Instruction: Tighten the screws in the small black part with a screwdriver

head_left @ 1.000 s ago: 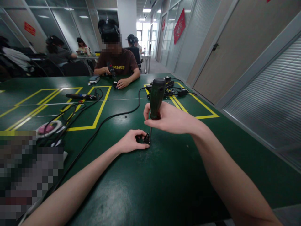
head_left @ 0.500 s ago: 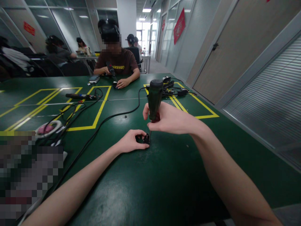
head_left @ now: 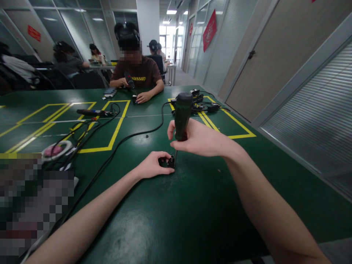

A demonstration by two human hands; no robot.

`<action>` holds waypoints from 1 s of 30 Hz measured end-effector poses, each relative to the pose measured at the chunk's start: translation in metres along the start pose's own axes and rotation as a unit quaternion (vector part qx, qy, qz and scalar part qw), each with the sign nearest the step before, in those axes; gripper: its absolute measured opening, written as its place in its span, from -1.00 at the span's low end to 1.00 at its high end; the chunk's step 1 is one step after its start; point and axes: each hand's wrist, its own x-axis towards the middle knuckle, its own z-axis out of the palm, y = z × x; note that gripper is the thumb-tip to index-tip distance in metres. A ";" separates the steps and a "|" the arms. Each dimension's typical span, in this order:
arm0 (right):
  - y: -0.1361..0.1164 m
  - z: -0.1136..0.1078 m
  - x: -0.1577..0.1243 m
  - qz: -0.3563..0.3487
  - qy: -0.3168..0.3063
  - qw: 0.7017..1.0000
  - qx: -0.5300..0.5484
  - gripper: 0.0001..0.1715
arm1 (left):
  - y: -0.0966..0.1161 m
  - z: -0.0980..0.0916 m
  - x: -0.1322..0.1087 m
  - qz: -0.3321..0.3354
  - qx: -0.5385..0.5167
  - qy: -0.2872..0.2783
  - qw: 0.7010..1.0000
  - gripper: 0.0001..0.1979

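Note:
Between the thumb and fingers of my left hand (head_left: pixel 155 165) sits a small black part (head_left: pixel 171 161) with a short round post, held against the green table (head_left: pixel 198 205). My right hand (head_left: pixel 196 137) is wrapped round the thick dark handle of a screwdriver (head_left: pixel 183 113), which stands nearly upright. Its thin metal shaft points down at the right side of the black part. Whether the tip sits in a screw is too small to tell.
A black cable (head_left: pixel 129 137) crosses the table to the left of my hands. Beyond lie a bundle of cables (head_left: pixel 203 104), a dark pen-shaped tool (head_left: pixel 93 112) and a white tape roll (head_left: pixel 57 150). Opposite, a co-worker (head_left: pixel 136 73) holds a power screwdriver over a small part.
The screwdriver handle has tilted slightly to the right at its top, and my right fingers have shifted a little around it. My left hand and the black part have stayed in place.

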 end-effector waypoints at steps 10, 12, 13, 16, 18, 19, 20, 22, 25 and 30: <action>0.001 0.000 0.001 -0.001 0.000 1.000 -0.002 -0.79 | 0.001 0.000 0.000 -0.005 -0.003 0.003 1.000 -0.69; 0.001 0.000 0.001 -0.004 -0.008 1.000 0.003 -0.79 | 0.001 0.001 0.001 -0.008 -0.006 0.002 1.000 -0.69; 0.002 0.001 0.002 -0.006 -0.011 1.000 0.006 -0.79 | 0.000 0.001 0.001 -0.009 -0.008 0.002 1.000 -0.68; 0.003 0.001 0.002 -0.009 -0.017 1.000 0.009 -0.77 | -0.001 0.001 0.001 -0.007 -0.011 0.001 1.000 -0.67; 0.003 0.001 0.002 -0.010 -0.018 1.000 0.008 -0.78 | -0.001 0.001 0.000 -0.004 -0.013 0.002 1.000 -0.68; 0.003 0.001 0.003 -0.009 -0.018 1.000 0.009 -0.80 | -0.001 0.001 0.000 -0.003 -0.013 0.001 1.000 -0.68; 0.003 0.001 0.003 -0.009 -0.018 1.000 0.011 -0.82 | 0.000 0.001 0.000 -0.004 -0.011 0.000 1.000 -0.69; 0.004 0.002 0.003 -0.012 -0.016 1.000 0.016 -0.86 | 0.001 0.000 0.000 -0.006 -0.007 0.000 1.000 -0.68; 0.004 0.002 0.004 -0.024 -0.012 0.999 0.019 -0.88 | 0.002 0.000 0.000 -0.008 -0.006 -0.002 1.000 -0.68; 0.003 0.001 0.002 -0.020 -0.016 0.999 0.020 -0.85 | 0.003 0.000 -0.001 -0.009 -0.005 -0.001 1.000 -0.69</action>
